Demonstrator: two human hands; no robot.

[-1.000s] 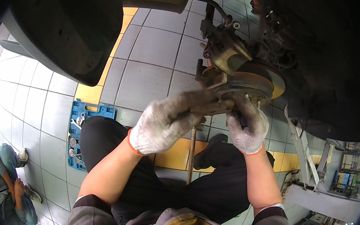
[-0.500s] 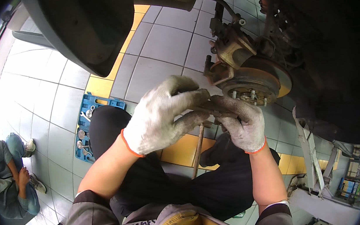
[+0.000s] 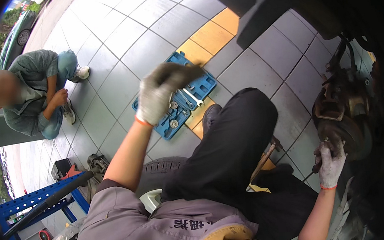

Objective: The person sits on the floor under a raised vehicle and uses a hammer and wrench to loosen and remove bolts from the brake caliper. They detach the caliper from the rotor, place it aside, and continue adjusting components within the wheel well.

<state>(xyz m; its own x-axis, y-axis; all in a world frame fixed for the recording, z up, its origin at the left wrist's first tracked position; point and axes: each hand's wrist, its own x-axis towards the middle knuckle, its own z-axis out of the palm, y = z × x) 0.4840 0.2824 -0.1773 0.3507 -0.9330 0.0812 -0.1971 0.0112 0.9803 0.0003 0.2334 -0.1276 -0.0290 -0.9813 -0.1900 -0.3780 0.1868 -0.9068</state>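
Note:
My left hand, in a grimy white glove with an orange cuff, is above the blue tool case. Motion smears its dark fingers, so I cannot see whether they hold anything. Wrenches and round metal pieces lie in the case. Over on the right, my gloved right hand is at the rusty brake disc and hub. Its fingers are curled around something dark that I cannot make out. The brown metal caliper bracket sits just beyond the disc.
A wooden-handled hammer leans by my legs. Someone in grey squats at the left. A tyre lies beside my hip, near a blue metal frame. Dark vehicle bodywork overhangs the tiled floor.
My view has turned left. My hands, close together before, are now far apart: the left has moved out over the tool case, the right to the brake disc.

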